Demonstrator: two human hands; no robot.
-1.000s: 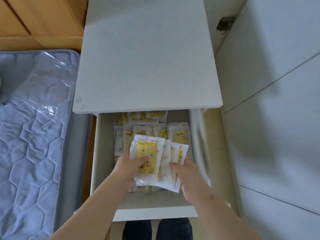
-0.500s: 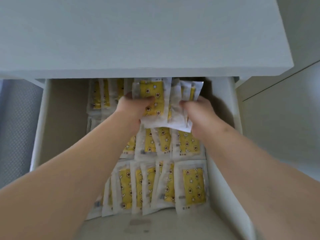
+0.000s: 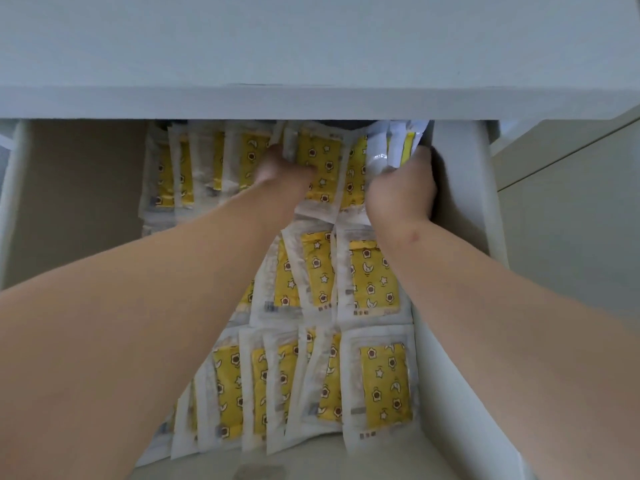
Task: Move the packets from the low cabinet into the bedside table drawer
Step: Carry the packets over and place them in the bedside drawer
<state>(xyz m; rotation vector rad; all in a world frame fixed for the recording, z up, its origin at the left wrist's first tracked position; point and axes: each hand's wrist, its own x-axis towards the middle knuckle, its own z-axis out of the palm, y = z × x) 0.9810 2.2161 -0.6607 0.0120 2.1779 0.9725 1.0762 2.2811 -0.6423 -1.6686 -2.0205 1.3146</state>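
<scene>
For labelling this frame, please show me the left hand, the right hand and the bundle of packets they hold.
left hand (image 3: 282, 169): head view, middle of the hand.
right hand (image 3: 403, 188): head view, back of the hand.
bundle of packets (image 3: 329, 152): head view, yellow face of the front packet.

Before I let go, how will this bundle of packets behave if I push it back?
Probably floppy: the packets bend between the left hand and right hand. Likely slippery, since they look glossy and fan apart. Probably light, apt to lean like the front row.
</scene>
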